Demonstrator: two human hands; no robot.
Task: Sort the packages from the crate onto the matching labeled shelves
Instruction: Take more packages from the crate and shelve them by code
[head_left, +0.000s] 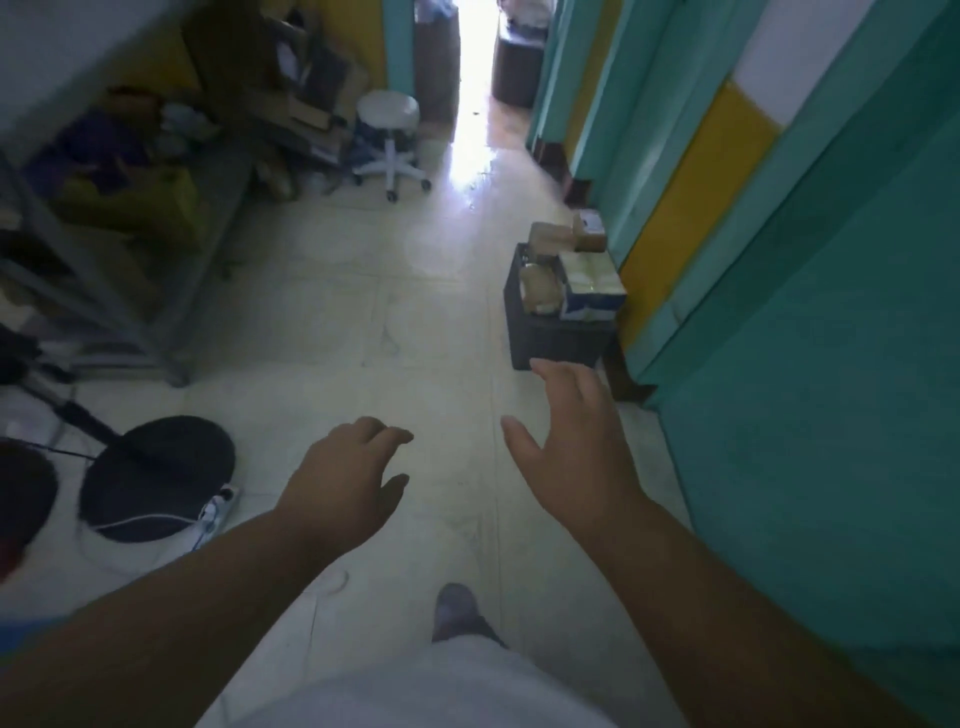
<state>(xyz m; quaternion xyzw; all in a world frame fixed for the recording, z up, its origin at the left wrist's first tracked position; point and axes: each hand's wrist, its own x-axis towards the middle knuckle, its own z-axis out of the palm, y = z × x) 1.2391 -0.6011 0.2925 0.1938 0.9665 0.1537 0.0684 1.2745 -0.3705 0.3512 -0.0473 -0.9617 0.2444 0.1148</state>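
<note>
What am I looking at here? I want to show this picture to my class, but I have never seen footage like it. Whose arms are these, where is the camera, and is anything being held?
There is no machine here. The one picture comes from a wide-angle camera worn on a person's head, looking forward and down. The two bare arms are that person's own. The left hand and the right hand are both open and hold nothing. Ahead on the tiled floor, beside the green and yellow wall, stands a dark crate stacked with packages. The right hand reaches toward it. At left is a grey metal shelf with blurred goods. Further back stands a white stool.
</note>
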